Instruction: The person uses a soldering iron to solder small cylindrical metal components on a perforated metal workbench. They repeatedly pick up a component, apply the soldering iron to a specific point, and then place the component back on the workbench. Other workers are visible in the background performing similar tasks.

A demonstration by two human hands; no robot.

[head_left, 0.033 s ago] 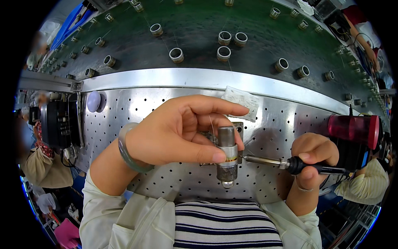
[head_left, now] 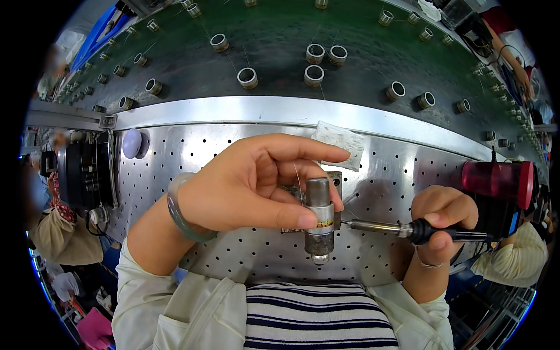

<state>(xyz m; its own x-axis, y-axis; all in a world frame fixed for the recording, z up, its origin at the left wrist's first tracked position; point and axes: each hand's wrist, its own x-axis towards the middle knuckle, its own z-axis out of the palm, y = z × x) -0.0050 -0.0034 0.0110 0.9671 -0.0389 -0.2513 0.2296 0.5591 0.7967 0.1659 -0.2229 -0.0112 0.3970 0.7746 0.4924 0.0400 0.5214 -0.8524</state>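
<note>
My left hand (head_left: 245, 186) grips a metal cylinder (head_left: 318, 239) between thumb and fingers, its index finger stretched out above. The cylinder is held upright, with a dark smooth top, a pale silver ring (head_left: 320, 214) with a yellowish band around its middle, and a shiny ball end at the bottom. A fine wire stands up beside the thumb. In my right hand (head_left: 444, 216) is a soldering iron (head_left: 379, 227), held like a pen and pointing left. Its tip lies just right of the ring's band, with a small gap showing. A metal block (head_left: 336, 182) is partly hidden behind the cylinder.
Beneath my hands is a perforated metal worktop (head_left: 245, 256). Beyond its silver rail (head_left: 233, 109), a green belt (head_left: 280, 35) carries several metal rings trailing fine wires. A pale pad (head_left: 344, 146), a lilac knob (head_left: 132, 142) and a red-pink container (head_left: 499, 182) stand around. People sit at both sides.
The soldering iron and my right hand have shifted very slightly right, so the tip sits a touch farther from the ring. My left hand and the cylinder look almost unchanged.
</note>
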